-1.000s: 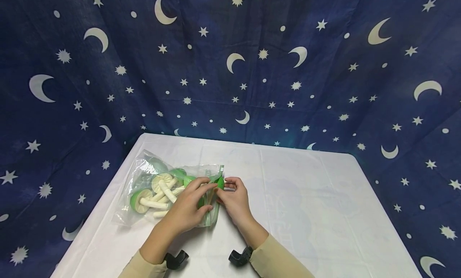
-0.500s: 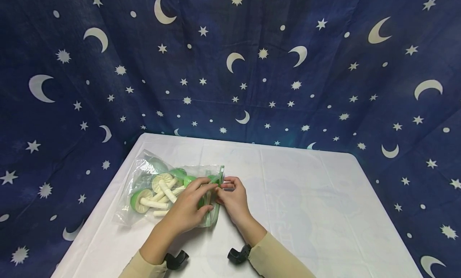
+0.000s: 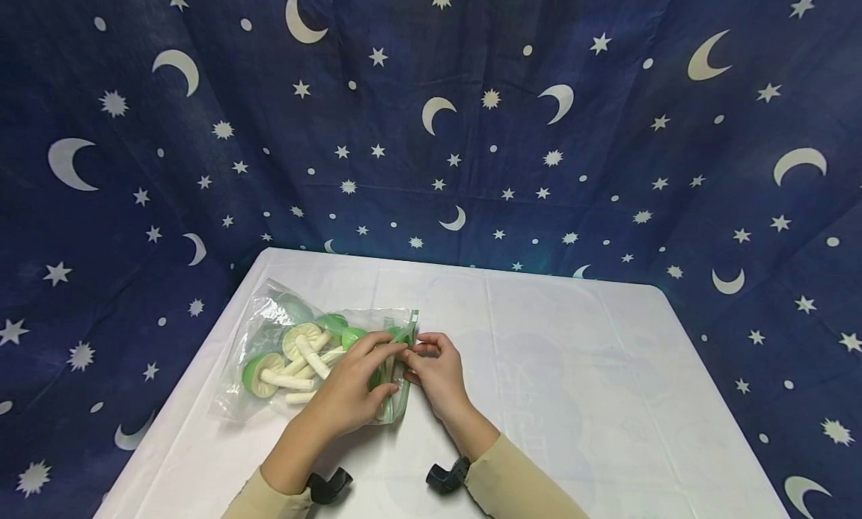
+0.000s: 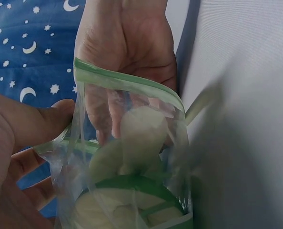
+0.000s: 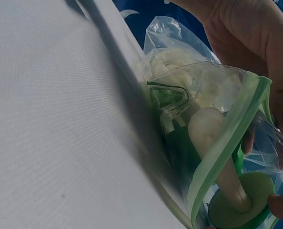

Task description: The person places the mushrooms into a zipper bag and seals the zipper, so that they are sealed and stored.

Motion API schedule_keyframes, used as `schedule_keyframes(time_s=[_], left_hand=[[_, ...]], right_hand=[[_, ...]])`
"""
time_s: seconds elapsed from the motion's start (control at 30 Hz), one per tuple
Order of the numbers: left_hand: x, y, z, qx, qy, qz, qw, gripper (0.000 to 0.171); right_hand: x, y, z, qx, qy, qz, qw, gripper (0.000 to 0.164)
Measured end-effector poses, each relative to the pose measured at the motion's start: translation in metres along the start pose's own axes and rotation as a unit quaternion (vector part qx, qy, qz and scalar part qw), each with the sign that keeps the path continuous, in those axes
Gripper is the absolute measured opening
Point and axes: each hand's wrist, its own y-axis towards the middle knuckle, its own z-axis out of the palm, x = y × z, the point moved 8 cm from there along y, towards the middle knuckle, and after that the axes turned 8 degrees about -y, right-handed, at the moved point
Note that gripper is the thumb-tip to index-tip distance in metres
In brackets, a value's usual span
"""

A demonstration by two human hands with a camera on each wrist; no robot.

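Observation:
A clear zip bag (image 3: 232, 388) with a green zip strip lies on the white table, its mouth toward the right. Inside are several mushrooms (image 3: 264, 375) with green caps and pale stems. My left hand (image 3: 352, 384) lies over the bag near its mouth and pinches its edge; the thumb shows against the plastic in the left wrist view. My right hand (image 3: 438, 373) is at the mouth, fingers curled at one mushroom (image 5: 234, 195). In the right wrist view a fingertip touches that mushroom's green cap. Plastic and the hands partly hide the grip.
A white cloth covers the table (image 3: 572, 392), with faint printing and creases. Behind it hangs a dark blue curtain (image 3: 404, 130) with moons and stars. Each wrist wears a black mount (image 3: 447, 476).
The green cap between my hands has slid left, from the bag's mouth edge to behind the zip strip. My right hand shifted slightly left; my left hand stayed nearly still.

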Motion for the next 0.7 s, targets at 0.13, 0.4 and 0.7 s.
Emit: schedule_keyframes(time_s=[0.13, 0.4, 0.7], left_hand=[[0.0004, 0.0001, 0.0005, 0.001, 0.001, -0.001, 1.0000, 0.066], [0.0008, -0.0003, 0.0022, 0.008, -0.004, -0.005, 1.0000, 0.067], [0.0019, -0.0006, 0.0052, 0.019, -0.004, -0.008, 0.9998, 0.067]], right_hand=[[0.0000, 0.0003, 0.0004, 0.003, 0.003, -0.005, 1.000, 0.047], [-0.0001, 0.0009, 0.0016, 0.015, -0.008, -0.009, 1.000, 0.046], [0.0025, -0.0021, 0.0028, 0.030, -0.026, -0.014, 0.999, 0.051]])
